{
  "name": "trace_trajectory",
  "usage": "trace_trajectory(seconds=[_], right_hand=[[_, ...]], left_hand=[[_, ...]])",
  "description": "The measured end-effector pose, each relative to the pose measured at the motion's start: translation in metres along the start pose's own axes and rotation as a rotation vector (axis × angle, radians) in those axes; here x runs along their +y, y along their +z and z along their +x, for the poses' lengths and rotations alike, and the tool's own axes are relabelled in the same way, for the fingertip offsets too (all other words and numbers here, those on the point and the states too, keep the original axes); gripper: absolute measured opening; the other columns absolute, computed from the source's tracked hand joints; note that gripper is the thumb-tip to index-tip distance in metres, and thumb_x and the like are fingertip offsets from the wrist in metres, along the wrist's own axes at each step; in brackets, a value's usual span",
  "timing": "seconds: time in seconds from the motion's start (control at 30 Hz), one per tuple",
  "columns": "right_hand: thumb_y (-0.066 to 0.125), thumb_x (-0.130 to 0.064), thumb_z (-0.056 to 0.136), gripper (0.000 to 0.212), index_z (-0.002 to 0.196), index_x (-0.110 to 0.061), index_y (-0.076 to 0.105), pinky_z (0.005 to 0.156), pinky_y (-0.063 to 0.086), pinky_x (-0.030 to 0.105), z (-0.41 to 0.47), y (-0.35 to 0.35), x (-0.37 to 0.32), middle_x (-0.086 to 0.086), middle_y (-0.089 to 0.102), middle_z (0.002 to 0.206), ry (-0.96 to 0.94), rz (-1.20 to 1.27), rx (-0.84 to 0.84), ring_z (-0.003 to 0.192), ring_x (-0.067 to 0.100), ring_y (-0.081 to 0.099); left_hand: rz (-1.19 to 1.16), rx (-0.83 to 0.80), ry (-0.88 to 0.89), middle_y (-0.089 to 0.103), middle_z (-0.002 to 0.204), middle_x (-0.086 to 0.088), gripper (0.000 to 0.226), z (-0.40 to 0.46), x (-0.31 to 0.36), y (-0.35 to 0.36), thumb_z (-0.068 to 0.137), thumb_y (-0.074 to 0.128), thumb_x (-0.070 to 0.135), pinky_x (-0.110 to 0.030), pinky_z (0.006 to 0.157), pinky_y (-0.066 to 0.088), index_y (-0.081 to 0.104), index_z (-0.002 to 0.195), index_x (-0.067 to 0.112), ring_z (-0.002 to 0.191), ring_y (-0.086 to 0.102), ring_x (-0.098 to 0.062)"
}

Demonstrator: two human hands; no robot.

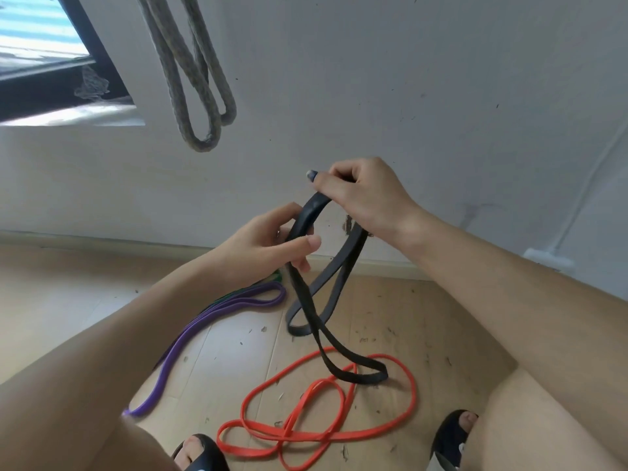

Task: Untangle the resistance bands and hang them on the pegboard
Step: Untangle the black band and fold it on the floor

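My right hand [363, 195] is clenched around the top of the black band [307, 300], fingers curled over it so that the gripped section is hidden inside my fist; a small grey tip protrudes past my knuckles and I cannot identify it. My left hand [272, 241] grasps the same band lower down, thumb across the front of the strap and fingers behind it, those fingertips mostly out of sight. From both hands the black band hangs in twisted loops; its lowest loop lies on the floor [68, 300], resting across the orange band [323, 413]. The orange band lies coiled on the floor between my feet, crossing itself several times; where the strands overlap I cannot tell which passes over which. The purple band [210, 317] lies stretched out on the floor to the left, well apart from the orange one, its near end cut off by my left forearm. A green band [272, 278] shows only as a sliver beside the purple loop, the rest hidden under my left hand and arm. On the wall [441, 79] above, a grey rope [190, 79] hangs in loops, its upper part cut off by the frame. A window [40, 45] occupies the upper left corner. No pegboard is visible. My sandals [452, 436] appear at the bottom edge, partly cropped.
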State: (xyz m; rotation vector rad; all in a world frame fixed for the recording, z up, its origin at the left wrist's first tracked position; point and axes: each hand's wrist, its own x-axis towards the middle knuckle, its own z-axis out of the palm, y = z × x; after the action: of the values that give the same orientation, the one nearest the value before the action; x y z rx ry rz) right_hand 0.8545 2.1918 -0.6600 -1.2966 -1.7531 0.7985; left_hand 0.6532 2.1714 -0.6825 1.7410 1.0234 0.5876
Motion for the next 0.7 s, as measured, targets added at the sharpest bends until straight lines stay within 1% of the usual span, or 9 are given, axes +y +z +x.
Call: trace_trajectory(seconds=[0.07,0.17,0.23,0.27,0.4,0.47,0.57,0.63,0.7], right_hand=[[0.064,-0.038,0.097,0.047,0.065,-0.006,0.052,0.056,0.033,0.026,0.003,-0.004,0.001,-0.007,0.034,0.052,0.002,0.0,0.029,0.052,0.011,0.034],[0.064,-0.039,0.097,0.049,0.064,-0.005,0.053,0.056,0.033,0.028,0.007,-0.009,0.006,-0.005,0.037,0.053,0.015,-0.047,0.011,0.051,0.011,0.035],[0.06,-0.044,0.099,0.049,0.063,-0.011,0.056,0.057,0.036,0.03,0.008,-0.012,0.007,-0.006,0.045,0.053,0.048,-0.069,-0.052,0.05,0.011,0.039],[0.057,-0.046,0.101,0.049,0.063,-0.014,0.057,0.059,0.038,0.03,0.007,-0.011,0.007,-0.008,0.05,0.052,0.059,-0.068,-0.089,0.051,0.01,0.042],[0.045,-0.05,0.106,0.054,0.072,-0.012,0.065,0.066,0.042,0.031,0.0,0.002,0.006,-0.007,0.058,0.058,0.033,-0.018,-0.213,0.056,0.007,0.05],[0.052,-0.051,0.103,0.053,0.072,-0.011,0.067,0.063,0.039,0.032,-0.002,0.01,0.006,-0.001,0.052,0.059,-0.017,-0.041,-0.214,0.057,0.009,0.047],[0.064,-0.044,0.098,0.048,0.068,-0.007,0.062,0.058,0.036,0.032,0.0,0.008,0.004,-0.005,0.042,0.054,-0.036,-0.057,-0.162,0.053,0.01,0.041],[0.066,-0.042,0.097,0.047,0.064,-0.009,0.059,0.059,0.036,0.032,0.002,0.0,0.004,-0.01,0.038,0.051,-0.024,-0.037,-0.125,0.051,0.009,0.039],[0.067,-0.042,0.096,0.047,0.067,-0.006,0.06,0.06,0.039,0.033,0.002,-0.005,0.003,-0.012,0.037,0.049,-0.022,-0.033,-0.109,0.049,0.009,0.038]], left_hand=[[-0.071,-0.014,-0.037,0.061,0.079,-0.007,0.033,-0.001,0.0,0.0,0.096,0.061,0.045,-0.045,0.091,0.057,0.059,0.112,0.017,0.079,0.063,-0.027],[-0.075,0.043,0.024,0.05,0.069,-0.005,0.023,-0.001,0.001,-0.001,0.096,0.058,0.04,-0.044,0.066,0.045,0.061,0.099,0.017,0.062,0.046,-0.023],[-0.1,0.081,0.064,0.042,0.065,-0.002,0.019,-0.002,0.003,-0.002,0.097,0.061,0.034,-0.037,0.057,0.035,0.059,0.096,0.014,0.056,0.037,-0.018],[-0.098,0.092,0.072,0.041,0.065,-0.001,0.018,-0.002,0.003,-0.001,0.099,0.061,0.031,-0.035,0.056,0.036,0.059,0.096,0.013,0.055,0.036,-0.017],[-0.009,0.069,0.105,0.051,0.069,-0.003,0.022,0.0,0.003,0.003,0.104,0.057,0.026,-0.039,0.063,0.045,0.058,0.105,0.004,0.06,0.046,-0.022],[0.006,0.049,0.101,0.055,0.071,-0.001,0.017,0.0,0.002,0.005,0.105,0.056,0.02,-0.038,0.063,0.046,0.058,0.107,0.004,0.061,0.048,-0.021],[0.011,0.069,0.07,0.059,0.07,0.001,0.017,-0.001,-0.001,0.004,0.104,0.058,0.019,-0.039,0.061,0.047,0.058,0.103,0.002,0.06,0.051,-0.02],[0.046,0.068,0.064,0.059,0.068,0.0,0.019,-0.002,-0.001,-0.001,0.103,0.061,0.03,-0.049,0.069,0.051,0.06,0.1,0.012,0.063,0.058,-0.022],[0.068,0.046,0.057,0.056,0.066,0.0,0.015,-0.003,-0.002,-0.003,0.104,0.058,0.036,-0.052,0.075,0.052,0.059,0.099,0.021,0.063,0.06,-0.021]])
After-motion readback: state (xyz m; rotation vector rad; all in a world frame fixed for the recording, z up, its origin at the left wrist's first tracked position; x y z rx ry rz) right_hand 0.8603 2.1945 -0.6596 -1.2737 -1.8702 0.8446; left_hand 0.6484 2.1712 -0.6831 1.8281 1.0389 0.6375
